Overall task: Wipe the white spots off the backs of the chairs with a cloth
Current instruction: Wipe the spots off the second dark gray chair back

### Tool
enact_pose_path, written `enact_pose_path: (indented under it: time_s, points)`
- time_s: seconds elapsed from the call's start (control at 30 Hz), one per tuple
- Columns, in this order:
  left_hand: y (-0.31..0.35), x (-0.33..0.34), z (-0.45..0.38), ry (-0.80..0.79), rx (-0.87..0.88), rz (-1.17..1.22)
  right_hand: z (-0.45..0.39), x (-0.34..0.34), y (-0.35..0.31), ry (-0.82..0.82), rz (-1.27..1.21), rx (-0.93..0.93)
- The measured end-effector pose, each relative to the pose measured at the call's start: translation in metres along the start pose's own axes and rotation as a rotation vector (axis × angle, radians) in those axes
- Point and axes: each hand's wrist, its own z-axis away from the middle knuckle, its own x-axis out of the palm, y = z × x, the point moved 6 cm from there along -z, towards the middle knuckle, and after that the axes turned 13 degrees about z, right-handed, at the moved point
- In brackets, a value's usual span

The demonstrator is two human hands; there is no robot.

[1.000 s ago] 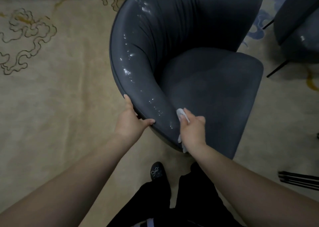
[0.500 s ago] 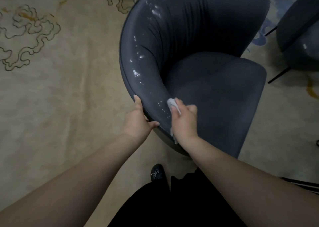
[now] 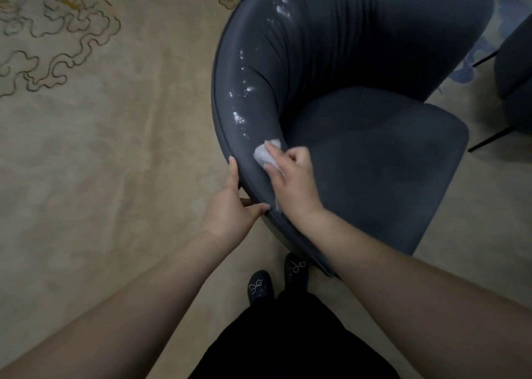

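Observation:
A dark blue-grey tub chair [image 3: 374, 154] stands in front of me, its curved back rim nearest my hands. White spots [image 3: 239, 118] speckle the inner left side of the back and run up to more near the top rim. My right hand [image 3: 290, 180] is shut on a crumpled white cloth [image 3: 266, 152] and presses it against the inside of the back, just below the lowest spots. My left hand [image 3: 233, 205] grips the outer rim of the chair back, thumb over the edge.
A beige carpet [image 3: 100, 148] with a scrolled cloud pattern covers the floor. A second dark chair [image 3: 515, 76] with thin black legs stands at the right edge. My black shoes [image 3: 260, 288] are just below the chair.
My right hand has slid the cloth up along the inside of the chair back, past spots near the rim. The left hand keeps its grip. The view has shifted closer.

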Motion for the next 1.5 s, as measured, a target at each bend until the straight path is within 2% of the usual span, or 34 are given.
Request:
enact_pose_path:
  time_s: [0.07,0.17,0.27,0.33,0.4,0.5,0.57,0.7,0.8,0.93,1.07,1.2,1.3,1.43,1.5]
  points:
    - [0.002,-0.001,-0.001,-0.005,-0.004,0.03,-0.017,0.002,0.01,-0.012,-0.087,0.074]
    - [0.008,-0.007,-0.008,0.002,-0.018,0.046,0.007,-0.007,0.034,-0.023,-0.113,0.132]
    - [0.012,-0.011,-0.016,0.028,-0.031,0.042,0.035,-0.013,0.026,-0.041,-0.096,-0.02]
    - [0.013,-0.008,-0.016,0.038,-0.041,0.052,0.02,-0.006,0.011,-0.084,-0.059,-0.158]
    - [0.012,-0.006,-0.014,0.046,-0.053,0.053,-0.011,0.001,-0.003,-0.1,-0.027,-0.214]
    - [0.012,-0.005,-0.013,0.065,-0.065,0.071,-0.043,0.003,0.009,-0.089,-0.079,-0.085]
    - [0.012,-0.005,-0.012,0.086,-0.068,0.082,-0.027,-0.002,0.021,-0.081,-0.104,-0.045]
    - [0.011,-0.005,-0.015,0.202,-0.056,0.115,0.008,-0.006,0.017,-0.104,-0.099,-0.193]
    - [0.01,-0.006,-0.024,0.282,-0.067,0.252,-0.032,0.002,0.001,-0.081,-0.042,-0.217]
    - [0.012,-0.016,-0.046,0.432,-0.072,0.341,-0.092,0.014,-0.017,-0.016,-0.063,-0.209]
    - [0.015,-0.015,-0.077,0.544,-0.147,0.378,-0.08,0.014,-0.002,0.049,-0.129,-0.145]
    - [0.013,-0.014,-0.075,0.714,-0.117,0.285,-0.07,0.017,0.01,0.033,-0.172,-0.091]
    - [0.008,-0.014,-0.075,0.733,-0.103,0.288,-0.093,0.019,-0.006,0.043,-0.12,-0.168]
    - [0.01,-0.014,-0.075,0.754,-0.062,0.292,-0.147,0.023,-0.026,0.09,-0.035,-0.179]
    - [0.01,-0.014,-0.075,0.751,-0.05,0.294,-0.139,0.024,-0.03,0.075,-0.012,-0.285]
